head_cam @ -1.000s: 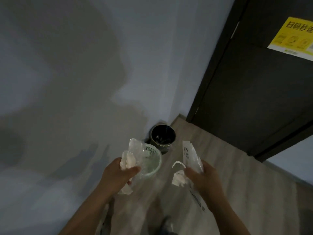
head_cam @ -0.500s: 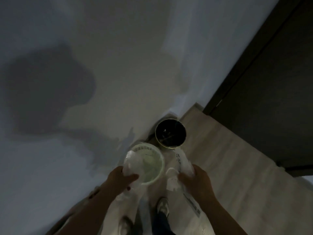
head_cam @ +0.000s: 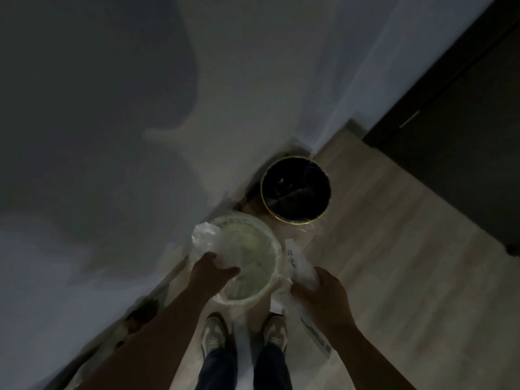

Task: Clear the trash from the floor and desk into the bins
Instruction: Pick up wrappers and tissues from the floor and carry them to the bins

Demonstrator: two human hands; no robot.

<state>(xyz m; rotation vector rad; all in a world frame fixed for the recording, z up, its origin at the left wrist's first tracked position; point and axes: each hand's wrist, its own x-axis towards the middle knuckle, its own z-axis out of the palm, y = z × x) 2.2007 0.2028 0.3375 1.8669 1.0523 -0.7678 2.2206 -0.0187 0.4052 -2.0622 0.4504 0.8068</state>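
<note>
The left hand (head_cam: 209, 273), fingers curled round crumpled clear plastic wrapping (head_cam: 205, 235), hovers over the pale green round plastic bin (head_cam: 247, 298), so the drop looks to be the step in hand. The right hand (head_cam: 323, 294) clutches a white plastic packet (head_cam: 301, 266) just beside that rim; next, both grips likely need loosening above it or the round black gold-rimmed bin (head_cam: 292, 220) beyond.

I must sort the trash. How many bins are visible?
2. A pale green bin stands before the shoes; a black bin stands beyond it, by the wall.
</note>
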